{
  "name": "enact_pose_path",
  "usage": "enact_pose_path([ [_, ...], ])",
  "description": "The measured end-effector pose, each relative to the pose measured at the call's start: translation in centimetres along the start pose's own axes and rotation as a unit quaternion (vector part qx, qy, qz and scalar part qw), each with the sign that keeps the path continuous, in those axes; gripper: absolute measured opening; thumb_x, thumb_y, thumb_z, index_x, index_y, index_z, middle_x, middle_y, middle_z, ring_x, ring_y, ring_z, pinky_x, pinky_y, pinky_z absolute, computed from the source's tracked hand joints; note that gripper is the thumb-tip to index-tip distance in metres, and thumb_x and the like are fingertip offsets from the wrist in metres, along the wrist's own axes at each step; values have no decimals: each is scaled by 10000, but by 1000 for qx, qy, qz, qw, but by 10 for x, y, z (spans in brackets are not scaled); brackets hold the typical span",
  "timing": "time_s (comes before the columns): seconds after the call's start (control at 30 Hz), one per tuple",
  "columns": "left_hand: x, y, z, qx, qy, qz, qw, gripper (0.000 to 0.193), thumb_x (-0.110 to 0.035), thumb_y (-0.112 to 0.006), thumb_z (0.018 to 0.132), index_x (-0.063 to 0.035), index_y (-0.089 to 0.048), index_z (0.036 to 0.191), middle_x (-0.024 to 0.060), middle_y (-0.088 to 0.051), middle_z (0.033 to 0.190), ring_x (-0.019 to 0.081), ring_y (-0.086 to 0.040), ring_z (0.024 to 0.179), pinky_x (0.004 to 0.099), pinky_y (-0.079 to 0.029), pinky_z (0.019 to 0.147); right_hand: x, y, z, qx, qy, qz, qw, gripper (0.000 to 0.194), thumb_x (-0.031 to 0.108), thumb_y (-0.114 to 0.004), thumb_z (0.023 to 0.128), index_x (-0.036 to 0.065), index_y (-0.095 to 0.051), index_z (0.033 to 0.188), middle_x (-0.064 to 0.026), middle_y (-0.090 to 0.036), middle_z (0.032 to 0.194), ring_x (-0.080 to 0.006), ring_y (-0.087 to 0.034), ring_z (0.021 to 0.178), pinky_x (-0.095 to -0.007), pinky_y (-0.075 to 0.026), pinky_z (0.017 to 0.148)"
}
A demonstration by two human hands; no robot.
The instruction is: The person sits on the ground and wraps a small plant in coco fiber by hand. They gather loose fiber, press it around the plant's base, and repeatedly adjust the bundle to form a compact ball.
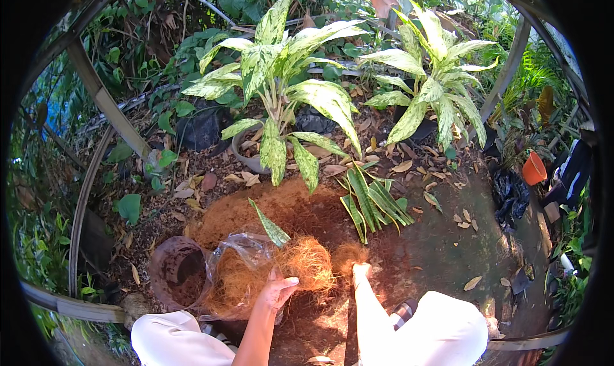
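Observation:
My left hand [278, 290] grips a loose ball of brown coir fibre [307, 265], thumb on the near side. A pointed, mottled green leaf cutting [269, 224] stands up behind the ball; its lower end is hidden, so I cannot tell if it sits in the fibre. My right hand [362, 272] is closed on a smaller tuft of coir [349, 256], just right of the ball. A clear plastic bag [247, 243] full of the same fibre lies left of my left hand. Beside it is a translucent plastic pot [163, 270], tipped towards me, with dark residue inside.
Brown loose substrate [268, 203] is spread beyond the bag. Cut snake plant leaves [371, 198] lie in a pile at its right. Two variegated potted plants [273, 92] stand further back. A black plastic bag [511, 196] and an orange pot [533, 169] are far right.

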State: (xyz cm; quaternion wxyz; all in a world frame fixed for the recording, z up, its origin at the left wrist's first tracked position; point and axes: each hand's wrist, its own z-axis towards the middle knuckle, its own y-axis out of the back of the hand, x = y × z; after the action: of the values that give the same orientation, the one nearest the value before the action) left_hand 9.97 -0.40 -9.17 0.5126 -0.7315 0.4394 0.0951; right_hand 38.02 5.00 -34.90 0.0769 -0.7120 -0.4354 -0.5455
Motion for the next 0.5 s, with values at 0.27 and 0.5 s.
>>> enact_pose_path([
  [0.27, -17, -8, -9, 21, -63, -18, 998, 986, 111, -694, 686, -54, -119, 1470, 166, -362, 1413, 277, -498, 1225, 388, -469, 977, 56, 33, -42, 50, 86, 239, 966, 207, 31, -608, 781, 112, -444, 683, 18, -475, 652, -91, -467, 621, -224, -359, 596],
  [0.5, -34, -6, -25, 54, -116, -42, 991, 775, 75, -651, 741, -88, -288, 1407, 124, -537, 1253, 282, -542, 1181, 435, -498, 959, 178, 79, -111, 260, 2, 520, 814, 287, 104, -603, 805, 69, -579, 1089, -50, -587, 951, -175, -569, 821, -302, -470, 701],
])
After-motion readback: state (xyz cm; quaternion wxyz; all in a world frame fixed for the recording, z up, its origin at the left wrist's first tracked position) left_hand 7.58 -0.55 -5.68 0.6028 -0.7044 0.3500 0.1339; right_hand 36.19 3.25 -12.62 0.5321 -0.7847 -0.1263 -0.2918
